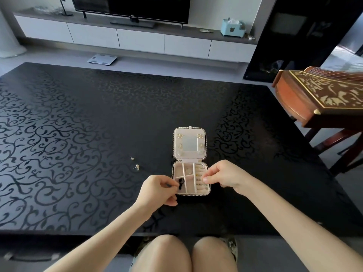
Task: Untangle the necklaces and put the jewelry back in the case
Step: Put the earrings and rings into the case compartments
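Case open at counter near edge. Left hand pinches dark pendant over it; right hand pinched too, presumably on chain, too fine to see. Keep strand slack, tease apart gently.

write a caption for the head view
Left hand pinches a small black piece over the open jewelry case; two earrings lie beside it.

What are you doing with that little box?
A person sits at a black patterned table with a small jewelry case lying open in front of them. Their left hand pinches a small black piece just above the case's near-left corner. Their right hand has its fingertips pinched together over the right side; whatever they hold is too fine to see. Two earrings lie on the table, left of the case.
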Demonstrator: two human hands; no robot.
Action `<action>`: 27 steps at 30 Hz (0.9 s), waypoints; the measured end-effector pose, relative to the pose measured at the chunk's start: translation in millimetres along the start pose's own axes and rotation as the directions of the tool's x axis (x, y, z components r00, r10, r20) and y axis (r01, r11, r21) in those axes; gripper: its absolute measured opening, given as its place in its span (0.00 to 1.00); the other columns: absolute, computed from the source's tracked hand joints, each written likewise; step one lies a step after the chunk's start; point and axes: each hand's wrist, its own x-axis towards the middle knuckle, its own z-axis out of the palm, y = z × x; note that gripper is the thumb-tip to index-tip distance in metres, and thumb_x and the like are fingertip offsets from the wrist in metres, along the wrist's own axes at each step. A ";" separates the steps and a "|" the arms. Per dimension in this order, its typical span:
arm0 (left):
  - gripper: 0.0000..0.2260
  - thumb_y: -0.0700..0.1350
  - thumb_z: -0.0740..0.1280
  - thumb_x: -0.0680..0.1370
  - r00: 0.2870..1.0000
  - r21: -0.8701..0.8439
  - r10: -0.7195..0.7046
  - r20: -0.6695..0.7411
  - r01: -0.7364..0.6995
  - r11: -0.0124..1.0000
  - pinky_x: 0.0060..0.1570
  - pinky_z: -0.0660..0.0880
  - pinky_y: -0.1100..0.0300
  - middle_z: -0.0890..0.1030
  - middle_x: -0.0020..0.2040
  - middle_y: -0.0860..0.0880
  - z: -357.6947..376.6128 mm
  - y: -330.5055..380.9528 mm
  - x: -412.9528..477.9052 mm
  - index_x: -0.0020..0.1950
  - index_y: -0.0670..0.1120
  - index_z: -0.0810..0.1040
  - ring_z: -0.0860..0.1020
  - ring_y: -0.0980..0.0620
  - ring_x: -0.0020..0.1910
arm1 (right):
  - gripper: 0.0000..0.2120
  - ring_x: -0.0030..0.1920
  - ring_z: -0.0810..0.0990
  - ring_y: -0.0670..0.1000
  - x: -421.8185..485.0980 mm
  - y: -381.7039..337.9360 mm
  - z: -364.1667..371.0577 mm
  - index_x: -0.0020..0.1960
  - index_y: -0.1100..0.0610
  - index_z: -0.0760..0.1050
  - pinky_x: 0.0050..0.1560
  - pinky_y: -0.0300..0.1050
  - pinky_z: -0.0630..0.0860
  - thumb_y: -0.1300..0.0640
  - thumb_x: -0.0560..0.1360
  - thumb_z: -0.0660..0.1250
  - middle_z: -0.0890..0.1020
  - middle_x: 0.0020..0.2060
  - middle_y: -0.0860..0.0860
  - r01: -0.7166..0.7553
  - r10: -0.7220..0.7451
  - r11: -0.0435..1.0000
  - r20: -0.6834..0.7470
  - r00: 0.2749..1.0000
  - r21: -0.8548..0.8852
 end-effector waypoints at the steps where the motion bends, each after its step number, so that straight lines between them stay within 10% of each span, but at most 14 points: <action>1: 0.06 0.35 0.67 0.73 1.000 0.000 -0.001 0.002 0.001 1.000 0.40 0.82 0.52 0.81 0.28 0.47 1.2 0.8 0.0 0.40 0.44 0.82 0.82 0.47 0.30 | 0.03 0.40 0.76 0.44 0.9 -0.1 0.7 0.45 0.61 0.82 0.37 0.31 0.67 0.63 0.71 0.71 0.82 0.39 0.51 0.012 -0.012 1.000 -0.035 0.999 -0.008; 13: 0.05 0.35 0.68 0.73 0.999 -0.028 -0.022 0.035 0.023 0.999 0.38 0.82 0.53 0.80 0.29 0.46 1.0 0.5 3.9 0.40 0.43 0.82 0.81 0.48 0.30 | 0.05 0.48 0.75 0.41 1.5 -4.0 3.4 0.44 0.59 0.84 0.54 0.38 0.65 0.64 0.69 0.72 0.82 0.46 0.48 -0.058 0.069 0.990 0.084 0.994 -0.131; 20: 0.04 0.36 0.69 0.74 0.998 -0.059 -0.020 0.055 0.023 0.998 0.38 0.82 0.52 0.80 0.30 0.45 -0.3 -2.9 4.8 0.41 0.43 0.82 0.80 0.47 0.31 | 0.07 0.29 0.67 0.42 0.8 -1.5 11.5 0.37 0.54 0.78 0.32 0.35 0.63 0.64 0.66 0.75 0.70 0.28 0.44 0.055 -0.061 0.979 -0.025 0.998 -0.198; 27: 0.03 0.37 0.69 0.74 0.997 -0.067 -0.008 0.076 0.013 0.998 0.37 0.82 0.53 0.80 0.31 0.44 -0.9 -4.2 6.1 0.43 0.42 0.82 0.81 0.47 0.30 | 0.08 0.27 0.65 0.44 -0.4 1.8 12.0 0.34 0.53 0.77 0.33 0.41 0.63 0.59 0.64 0.76 0.68 0.24 0.44 0.092 -0.108 0.963 -0.051 0.993 -0.255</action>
